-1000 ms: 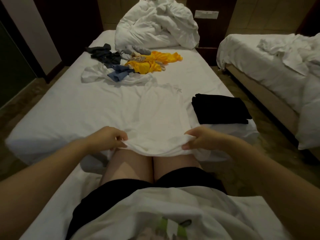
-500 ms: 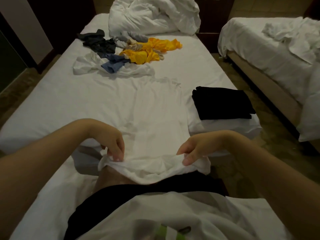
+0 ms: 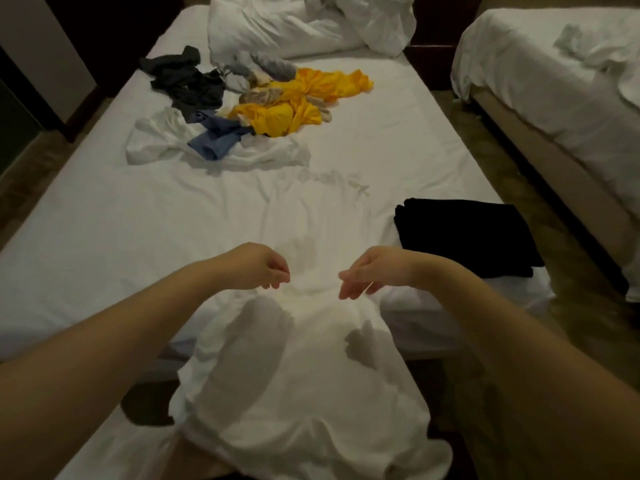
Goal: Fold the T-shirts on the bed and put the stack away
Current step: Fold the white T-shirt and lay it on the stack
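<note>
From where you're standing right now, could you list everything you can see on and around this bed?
Bed: one, white sheet, fills the centre.
White T-shirt: one, white, spread flat in mid-bed.
Folded garment: one, black, at the bed's right edge.
Unfolded clothes pile: one; yellow, dark grey, blue, white; far half of the bed.
Duvet: one, white, crumpled at the bed's head.
Second bed: one, white bedding, far right.
Left hand: one, over the T-shirt, fingers loosely curled.
Right hand: one, over the T-shirt, holding nothing.

Dim room, second bed at right, brown floor between, dark nightstand behind.
</note>
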